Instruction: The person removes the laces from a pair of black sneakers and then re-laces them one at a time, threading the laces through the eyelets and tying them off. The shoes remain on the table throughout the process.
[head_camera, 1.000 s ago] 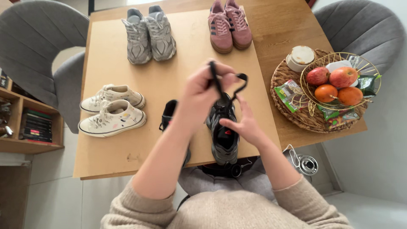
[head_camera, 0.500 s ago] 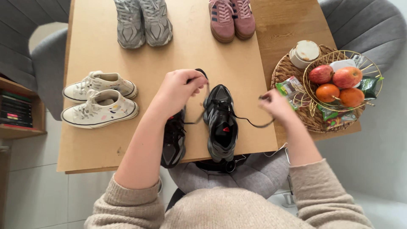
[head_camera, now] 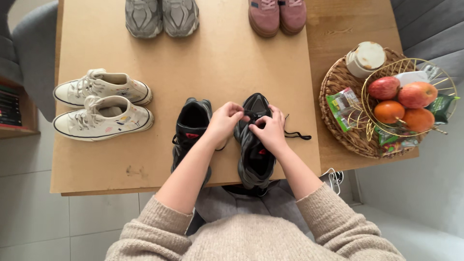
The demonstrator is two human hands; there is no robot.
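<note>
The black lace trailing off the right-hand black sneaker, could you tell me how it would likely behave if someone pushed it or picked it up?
The thin black lace lies in a loose curve on the tan board, so it is probably floppy and would drape. It looks very light. Its other end runs under both hands at the black sneaker, so pulling would likely tug the shoe.

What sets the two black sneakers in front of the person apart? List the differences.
Both hands, left hand and right hand, work the laces of the right black sneaker; the left black sneaker lies untouched. The right one trails a lace end across the board; the left does not. Both point away from the person.
</note>
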